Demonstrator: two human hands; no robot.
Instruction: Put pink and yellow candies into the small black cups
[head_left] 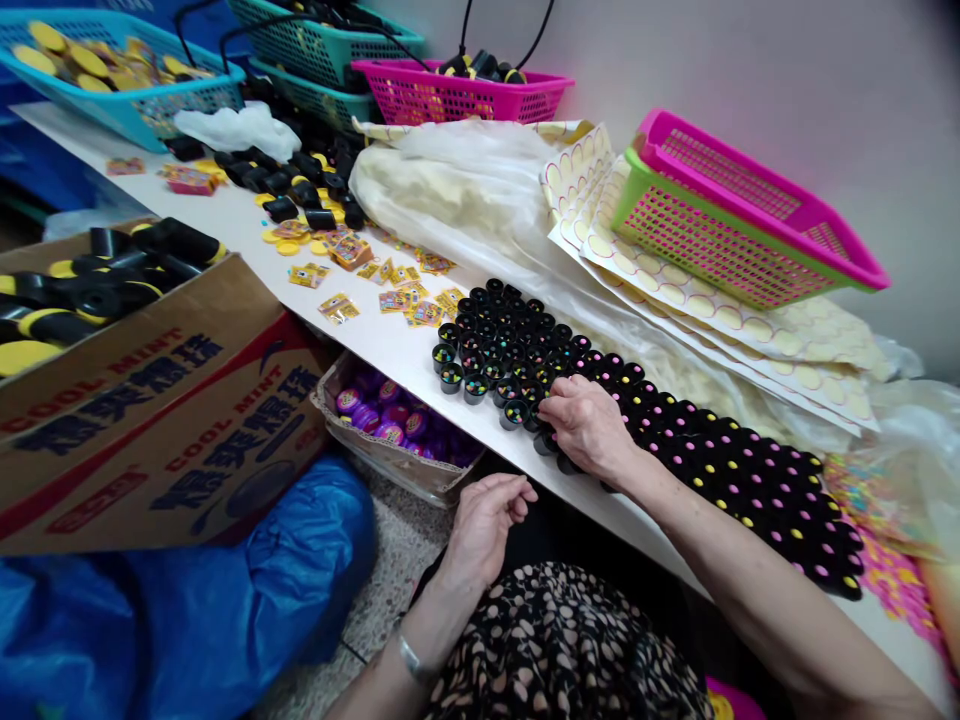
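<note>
Rows of small black cups (491, 370) stand upright and packed together on the white table. Those nearest the left hold several tiny coloured pieces; those to the right show one pink or yellow piece (731, 465) each. Over the front edge of the cups is my right hand (589, 422), its fingers pinched together and pointing down. What they hold, if anything, is hidden. My left hand (487, 520) hovers off the table's front edge, fingers curled in and touching. Whether something sits inside it I cannot make out.
Small yellow packets (412, 300), black tubes (281, 185) and yellow lids cover the left of the table (247, 240). Behind are a plastic bag (465, 190), sticker sheets (712, 300) and stacked baskets (750, 215). Cartons (247, 400) stand left; one box (390, 465) holds purple round containers.
</note>
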